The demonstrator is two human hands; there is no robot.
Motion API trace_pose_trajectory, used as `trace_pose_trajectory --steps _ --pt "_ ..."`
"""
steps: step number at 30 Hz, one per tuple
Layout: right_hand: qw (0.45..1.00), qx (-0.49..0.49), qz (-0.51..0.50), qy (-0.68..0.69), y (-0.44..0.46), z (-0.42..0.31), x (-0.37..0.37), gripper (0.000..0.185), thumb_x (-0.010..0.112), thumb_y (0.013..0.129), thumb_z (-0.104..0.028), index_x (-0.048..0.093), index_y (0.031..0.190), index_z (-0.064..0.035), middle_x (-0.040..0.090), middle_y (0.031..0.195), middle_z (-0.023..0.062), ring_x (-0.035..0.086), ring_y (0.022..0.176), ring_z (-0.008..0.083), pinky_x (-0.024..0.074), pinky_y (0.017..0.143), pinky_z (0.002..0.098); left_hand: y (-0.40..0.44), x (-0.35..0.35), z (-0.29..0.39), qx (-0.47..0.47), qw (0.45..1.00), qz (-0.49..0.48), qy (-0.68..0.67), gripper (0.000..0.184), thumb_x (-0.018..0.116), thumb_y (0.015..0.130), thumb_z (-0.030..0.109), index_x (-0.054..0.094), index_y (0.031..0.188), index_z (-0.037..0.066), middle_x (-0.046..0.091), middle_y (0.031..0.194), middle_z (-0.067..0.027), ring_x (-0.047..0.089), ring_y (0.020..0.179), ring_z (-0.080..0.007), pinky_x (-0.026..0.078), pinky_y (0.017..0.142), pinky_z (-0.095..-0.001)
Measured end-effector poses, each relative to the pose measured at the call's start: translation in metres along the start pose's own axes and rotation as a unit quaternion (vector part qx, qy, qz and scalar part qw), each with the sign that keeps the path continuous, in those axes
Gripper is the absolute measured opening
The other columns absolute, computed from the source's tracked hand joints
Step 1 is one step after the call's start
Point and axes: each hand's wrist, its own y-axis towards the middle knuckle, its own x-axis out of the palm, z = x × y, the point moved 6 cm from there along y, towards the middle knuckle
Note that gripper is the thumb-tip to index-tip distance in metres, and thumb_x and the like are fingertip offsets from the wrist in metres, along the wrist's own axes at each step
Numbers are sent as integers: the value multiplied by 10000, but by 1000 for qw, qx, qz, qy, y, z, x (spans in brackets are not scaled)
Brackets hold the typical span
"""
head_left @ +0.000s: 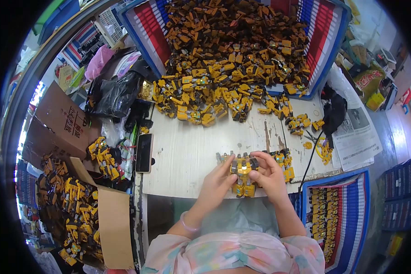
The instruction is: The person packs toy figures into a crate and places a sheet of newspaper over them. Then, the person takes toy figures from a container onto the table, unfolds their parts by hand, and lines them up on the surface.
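Note:
A yellow and black toy robot figure [243,176] is held upright between my two hands at the front edge of the table. My left hand [218,180] grips its left side, thumb against the front. From the other side my right hand [270,177] closes on it, with the thumb near the chest. Just beyond my right fingers, more yellow toy figures [285,164] lie on the table, partly hidden by that hand. Part of another piece shows behind my left fingertips, too covered to make out.
A large crate [326,50] lies tipped toward me, spilling a heap of yellow toys [201,98] onto the table [182,150]. A phone [144,153] rests at the left edge. An open cardboard box [116,228] holds more toys. Rows of figures fill a blue-rimmed crate [363,201] at right.

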Motion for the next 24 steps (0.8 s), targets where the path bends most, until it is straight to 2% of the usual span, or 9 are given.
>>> trace_pose_trajectory --steps 2,5,8,10,13,14,17,20,24 --pt "996 53 7 77 -1 3 0 495 645 800 -93 420 1232 -2 584 985 66 570 849 105 454 726 209 -2 1 5 15 999 0 33 528 554 857 116 345 1330 11 450 1225 -128 456 1101 -169 414 871 -264" --pt "994 57 11 95 -3 3 -3 490 666 786 -105 444 1212 -9 604 918 53 573 773 82 449 660 182 0 3 5 84 996 20 32 593 591 837 136 311 1347 20 445 1229 -125 481 1069 -178 421 864 -272" --pt "994 -8 54 95 -3 1 -7 469 675 777 -103 466 1187 -12 607 898 48 551 684 49 415 571 150 6 11 -17 104 993 0 -60 673 621 822 163 250 1368 28 440 1232 -118 495 1055 -183 426 866 -286" --pt "997 -1 43 63 -3 -1 -7 459 675 776 -98 469 1176 -7 606 896 47 548 677 48 415 564 150 -2 25 -38 -57 978 -105 -172 702 632 822 202 221 1354 0 458 1212 -101 496 1068 -184 435 869 -296" --pt "998 -22 51 29 -2 -7 -6 436 667 780 -79 470 1160 4 601 918 57 560 718 61 438 604 165 -4 41 -38 -108 968 -121 -189 643 632 826 208 275 1310 -22 501 1159 -91 513 1037 -172 452 839 -288" --pt "998 -33 58 20 -2 -7 -4 427 662 782 -71 469 1154 9 598 929 62 567 740 68 450 627 173 -4 40 -29 -150 960 -85 -221 596 639 821 198 322 1275 -21 534 1106 -89 529 996 -155 457 824 -285" --pt "991 -92 96 -5 -1 -6 0 387 623 762 12 514 1132 -4 569 907 30 562 860 101 457 722 218 1 30 -32 -80 993 -25 -85 577 639 819 176 333 1266 -22 536 1098 -98 539 967 -150 457 823 -282" --pt "990 -100 94 -12 3 -6 0 398 618 769 -1 499 1149 -4 570 901 33 566 857 104 454 722 212 3 31 -33 -48 994 -2 -99 567 642 816 173 341 1254 -23 543 1070 -93 543 962 -156 458 821 -277" --pt "998 -45 43 -15 9 1 -4 455 626 797 -21 427 1205 21 578 999 85 569 879 104 456 728 199 5 28 -30 -38 991 34 -127 571 649 811 180 336 1251 -7 529 1067 -90 541 965 -159 465 805 -278"
